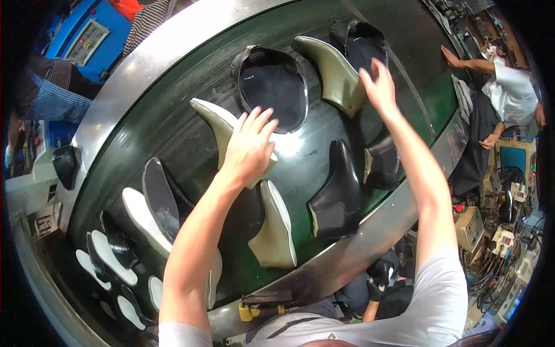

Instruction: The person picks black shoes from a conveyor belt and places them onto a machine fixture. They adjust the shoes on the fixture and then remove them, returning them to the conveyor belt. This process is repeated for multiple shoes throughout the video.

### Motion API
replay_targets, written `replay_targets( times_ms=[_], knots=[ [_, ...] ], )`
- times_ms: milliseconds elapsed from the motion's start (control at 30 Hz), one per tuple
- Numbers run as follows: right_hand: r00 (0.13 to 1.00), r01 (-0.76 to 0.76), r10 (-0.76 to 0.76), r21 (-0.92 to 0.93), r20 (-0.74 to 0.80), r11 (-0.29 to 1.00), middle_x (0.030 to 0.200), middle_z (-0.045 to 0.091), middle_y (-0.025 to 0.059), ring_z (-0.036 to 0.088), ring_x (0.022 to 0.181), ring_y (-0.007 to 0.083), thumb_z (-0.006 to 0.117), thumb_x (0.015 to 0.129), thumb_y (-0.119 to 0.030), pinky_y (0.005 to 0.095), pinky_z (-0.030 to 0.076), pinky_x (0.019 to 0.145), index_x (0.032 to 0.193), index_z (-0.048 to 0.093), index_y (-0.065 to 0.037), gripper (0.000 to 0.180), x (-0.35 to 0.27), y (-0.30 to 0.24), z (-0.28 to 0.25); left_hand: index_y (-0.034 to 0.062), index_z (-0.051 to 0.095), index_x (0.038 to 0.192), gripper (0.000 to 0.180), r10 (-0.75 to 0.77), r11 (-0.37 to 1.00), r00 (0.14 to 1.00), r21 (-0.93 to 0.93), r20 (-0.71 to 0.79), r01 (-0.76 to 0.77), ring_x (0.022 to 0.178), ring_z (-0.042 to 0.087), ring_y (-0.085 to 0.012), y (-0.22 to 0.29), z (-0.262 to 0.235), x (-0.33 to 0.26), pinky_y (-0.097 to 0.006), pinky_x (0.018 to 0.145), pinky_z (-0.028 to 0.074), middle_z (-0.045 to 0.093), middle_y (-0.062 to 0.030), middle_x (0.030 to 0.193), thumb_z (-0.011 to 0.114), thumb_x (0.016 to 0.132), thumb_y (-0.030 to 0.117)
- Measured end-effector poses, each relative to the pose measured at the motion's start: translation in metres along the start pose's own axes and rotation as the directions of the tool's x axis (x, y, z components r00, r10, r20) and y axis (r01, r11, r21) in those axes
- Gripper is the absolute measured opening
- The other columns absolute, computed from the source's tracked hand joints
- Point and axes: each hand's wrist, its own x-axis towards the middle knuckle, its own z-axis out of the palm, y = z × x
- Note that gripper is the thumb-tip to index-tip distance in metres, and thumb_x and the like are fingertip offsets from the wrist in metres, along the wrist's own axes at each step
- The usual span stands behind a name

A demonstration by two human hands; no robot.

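Observation:
My left hand (248, 147) lies over an olive shoe last (219, 128) with a white sole, covering its middle; the fingers are stretched out. Whether it grips the last I cannot tell, but no finger wraps round it. My right hand (380, 89) is raised beside a second olive last (332, 72), thumb and fingers apart, nothing in it. Behind that hand lies a black boot upper (367, 49), partly hidden. Another black upper (272, 87), its opening spread wide, rests between the two lasts. Closer to me are a shiny black ankle boot (337, 196) and an olive last (274, 228).
A dark green conveyor belt (393, 75) with a metal rim (370, 231) carries everything. Several white-soled lasts (113, 257) and black uppers sit at the left. A person in a white shirt (511, 95) is at the right by cluttered machinery. A blue machine (113, 23) stands far left.

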Motion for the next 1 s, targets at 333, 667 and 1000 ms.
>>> replay_targets(
  times_ms=[333, 667, 1000],
  knots=[
    [0.865, -0.410, 0.421, -0.100, 0.274, 0.907, 0.115, 0.064, 0.0255, 0.061, 0.111, 0.0370, 0.057, 0.086, -0.048, 0.0423, 0.046, 0.096, 0.118, 0.062, 0.003, 0.060, 0.113, 0.004, 0.109, 0.0089, 0.049, 0.138, 0.055, -0.187, 0.950, 0.908, 0.303, 0.376, 0.070, 0.131, 0.046, -0.0304, -0.050, 0.019, -0.019, -0.049, 0.105, 0.034, 0.043, -0.0054, 0.148, 0.051, 0.093, 0.041],
    [0.970, 0.154, -0.194, 0.243, 0.146, 0.958, 0.073, 0.059, 0.0153, 0.061, 0.076, 0.0326, 0.056, 0.092, -0.010, 0.0413, 0.049, 0.072, 0.095, 0.058, 0.000, 0.010, 0.015, -0.130, -0.030, 0.0026, 0.061, 0.114, 0.038, -0.145, 0.989, 0.984, 0.016, -0.107, 0.148, 0.115, 0.057, -0.0314, -0.022, -0.073, -0.071, -0.041, 0.104, 0.041, 0.064, -0.0176, 0.112, 0.069, 0.077, 0.001],
    [0.395, 0.280, -0.834, 0.814, 0.384, 0.508, 0.097, 0.068, 0.0064, 0.064, 0.089, 0.0174, 0.065, 0.087, -0.014, 0.0343, 0.047, 0.091, 0.103, 0.067, -0.004, 0.018, -0.025, -0.237, -0.074, 0.0007, 0.047, 0.071, 0.037, -0.144, 0.740, 0.965, -0.623, 0.220, 0.253, 0.058, 0.046, -0.0291, 0.093, -0.146, -0.073, -0.036, 0.054, 0.038, 0.043, -0.0132, 0.068, 0.079, 0.077, 0.018]
  ],
)
